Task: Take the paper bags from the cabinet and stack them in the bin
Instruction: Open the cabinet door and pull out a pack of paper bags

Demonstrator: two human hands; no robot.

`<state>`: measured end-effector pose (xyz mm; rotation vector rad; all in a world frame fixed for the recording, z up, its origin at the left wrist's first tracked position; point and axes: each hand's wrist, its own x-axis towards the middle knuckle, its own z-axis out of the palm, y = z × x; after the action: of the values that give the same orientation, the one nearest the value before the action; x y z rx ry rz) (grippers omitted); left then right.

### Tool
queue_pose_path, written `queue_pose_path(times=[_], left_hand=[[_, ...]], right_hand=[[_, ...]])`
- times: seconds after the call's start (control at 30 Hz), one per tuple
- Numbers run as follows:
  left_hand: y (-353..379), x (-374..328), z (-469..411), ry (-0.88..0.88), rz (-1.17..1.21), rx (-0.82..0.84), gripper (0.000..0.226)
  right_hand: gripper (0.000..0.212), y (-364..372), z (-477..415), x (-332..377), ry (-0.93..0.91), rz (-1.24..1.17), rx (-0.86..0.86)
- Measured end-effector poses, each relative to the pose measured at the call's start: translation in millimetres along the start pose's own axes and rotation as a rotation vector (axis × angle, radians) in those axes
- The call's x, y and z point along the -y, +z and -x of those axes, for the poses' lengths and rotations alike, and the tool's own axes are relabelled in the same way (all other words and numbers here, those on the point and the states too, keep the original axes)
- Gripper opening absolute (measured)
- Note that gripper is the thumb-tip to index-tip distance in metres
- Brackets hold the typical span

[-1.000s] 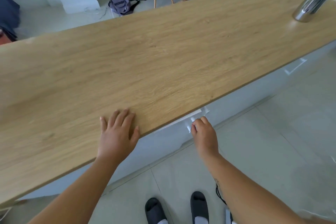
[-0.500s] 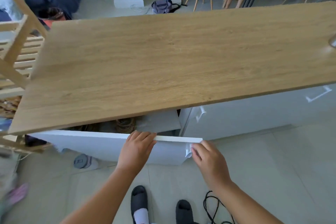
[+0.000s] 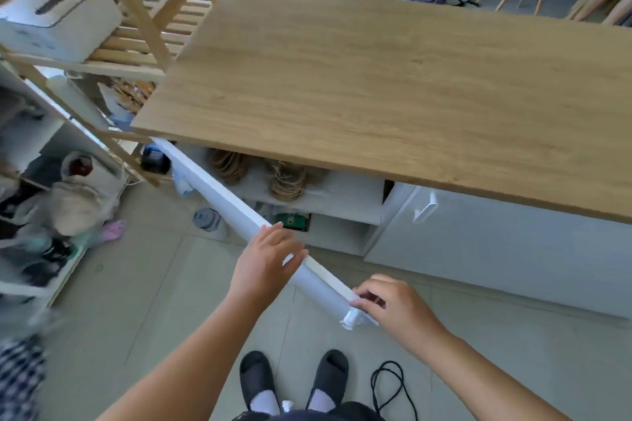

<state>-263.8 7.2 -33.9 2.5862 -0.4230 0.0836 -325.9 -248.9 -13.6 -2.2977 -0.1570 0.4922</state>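
The white cabinet door (image 3: 219, 188) stands swung wide out from under the wooden countertop (image 3: 376, 85). My left hand (image 3: 266, 260) is laid over the door's top edge, fingers curled on it. My right hand (image 3: 393, 304) pinches the door's outer corner just above its white handle (image 3: 350, 318). Inside the cabinet, a white shelf (image 3: 349, 198) holds woven straw rings (image 3: 287, 181). A green item (image 3: 294, 220) lies on the level below. No paper bags or bin can be made out.
A wooden slatted rack (image 3: 143, 31) with a white box (image 3: 51, 17) stands left of the counter. A white shelf unit (image 3: 41, 215) packed with bags and clutter fills the far left. A black cord (image 3: 393, 386) lies on the floor by my feet. A shut cabinet door (image 3: 496, 249) sits to the right.
The cabinet door has swung from shut to wide open. My left hand left the countertop and took the door's top edge. The view shifted left, showing the rack.
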Motion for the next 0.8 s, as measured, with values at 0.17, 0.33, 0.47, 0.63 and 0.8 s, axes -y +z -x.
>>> queue_pose_path(times=[0.17, 0.33, 0.47, 0.63, 0.8], left_hand=[[-8.7, 7.0, 45.9, -0.139, -0.022, -0.027, 0.037], [-22.8, 17.7, 83.9, -0.235, -0.096, -0.02, 0.054], [-38.5, 26.6, 109.2, -0.312, -0.149, 0.011, 0.052], [-61.1, 50.9, 141.0, -0.423, -0.236, 0.096, 0.056], [-84.2, 87.4, 172.2, -0.505, -0.281, 0.065, 0.059]], right_hand=[[0.016, -0.5, -42.6, 24.9, -0.066, 0.057, 0.068], [0.036, 38.6, -114.0, 82.7, -0.287, 0.24, 0.093], [0.05, 81.6, -150.0, 132.9, -0.466, 0.415, 0.164], [0.066, 126.6, -169.4, 178.7, -0.612, 0.698, 0.252], [0.071, 163.8, -170.2, 216.3, -0.694, 0.792, 0.259]])
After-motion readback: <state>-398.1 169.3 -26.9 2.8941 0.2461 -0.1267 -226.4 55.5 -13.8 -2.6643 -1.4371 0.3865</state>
